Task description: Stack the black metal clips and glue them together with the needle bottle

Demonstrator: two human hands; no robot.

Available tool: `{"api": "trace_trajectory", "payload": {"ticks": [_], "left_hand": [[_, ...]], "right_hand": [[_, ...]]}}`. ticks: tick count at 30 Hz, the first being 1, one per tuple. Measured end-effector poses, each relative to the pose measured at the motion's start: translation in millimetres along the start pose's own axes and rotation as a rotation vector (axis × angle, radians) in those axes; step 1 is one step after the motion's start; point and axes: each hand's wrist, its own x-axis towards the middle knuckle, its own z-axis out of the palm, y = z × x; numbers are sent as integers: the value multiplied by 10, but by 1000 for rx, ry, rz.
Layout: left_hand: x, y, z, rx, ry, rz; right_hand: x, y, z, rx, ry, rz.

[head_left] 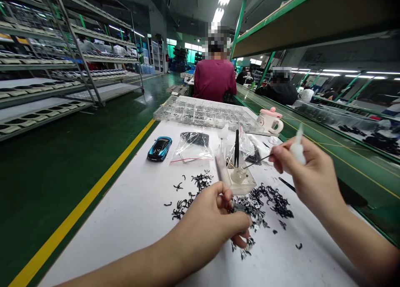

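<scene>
My right hand (308, 164) pinches a thin dark rod (261, 160), its tip at the mouth of a small glass jar (239, 176). A white, narrow-nozzled dropper bottle (298, 149) is also tucked in that hand. The jar stands in a white holder (245, 188), alongside upright black tweezers (236, 147). With fingers curled, my left hand (218, 216) hovers over small silvery parts (258, 210); whatever it pinches is hidden. Small black curved parts (276, 201) lie in a heap between my hands, and more black parts (181, 208) are scattered to the left.
Behind the holder lies a clear zip bag of black parts (193, 143), with a blue toy car (160, 148) to its left. A compartment tray (203, 112) and a pink lidded mug (271, 121) stand farther back. A person (215, 78) sits beyond; a green conveyor (350, 158) runs right.
</scene>
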Motion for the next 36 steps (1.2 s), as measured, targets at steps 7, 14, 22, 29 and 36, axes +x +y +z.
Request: {"api": "trace_trajectory", "payload": {"ticks": [7,14,22,29,36], "left_hand": [[-68,71,19,77,30,106],[-79,91,40,155,49,121],[-125,124,28,278,67,116],[-145,133,29,366,83,131],[-133,99,12,401,79,151]], "right_hand": [[-272,-245,74,-134,-509,137],[-316,-226,13,-98,-777,360],[-341,-249,91,-40,-782,402],[-353,-285,121,0,-779,388],[-376,-295,124,-5,-763,357]]}}
